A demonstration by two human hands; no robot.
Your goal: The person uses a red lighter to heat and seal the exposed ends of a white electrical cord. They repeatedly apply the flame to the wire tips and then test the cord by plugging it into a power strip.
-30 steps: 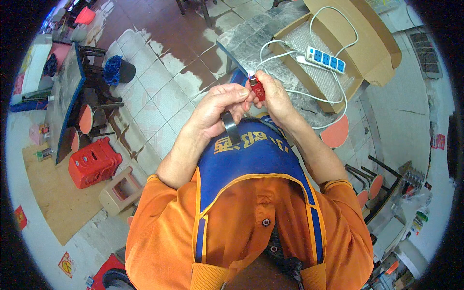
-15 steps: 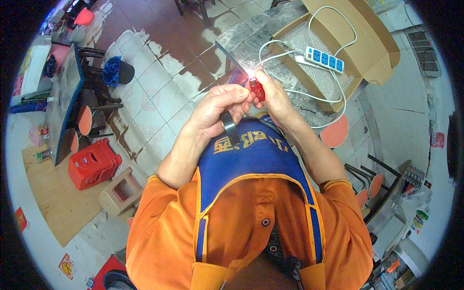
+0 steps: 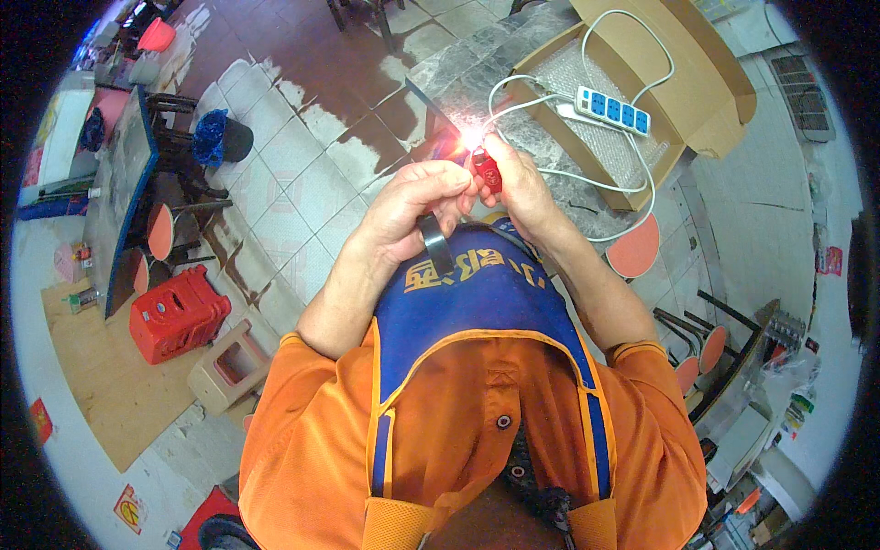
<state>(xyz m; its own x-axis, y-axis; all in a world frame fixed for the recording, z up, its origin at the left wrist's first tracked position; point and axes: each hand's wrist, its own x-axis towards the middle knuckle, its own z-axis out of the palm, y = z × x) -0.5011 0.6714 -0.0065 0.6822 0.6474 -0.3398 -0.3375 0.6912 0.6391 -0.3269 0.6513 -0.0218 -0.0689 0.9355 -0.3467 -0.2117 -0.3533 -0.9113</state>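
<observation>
Right hand (image 3: 522,179) pinches a red lighter (image 3: 487,170), its flame (image 3: 474,139) flaring bright at the top. Left hand (image 3: 417,206) closes on a dark tape roll (image 3: 434,243), fingertips up by the flame. Glare hides whatever sits between the fingertips.

Red lighter (image 3: 487,170) glossy plastic; tape roll (image 3: 434,244) shiny dark; stool (image 3: 176,313) red plastic; box (image 3: 697,82) matt cardboard.
</observation>
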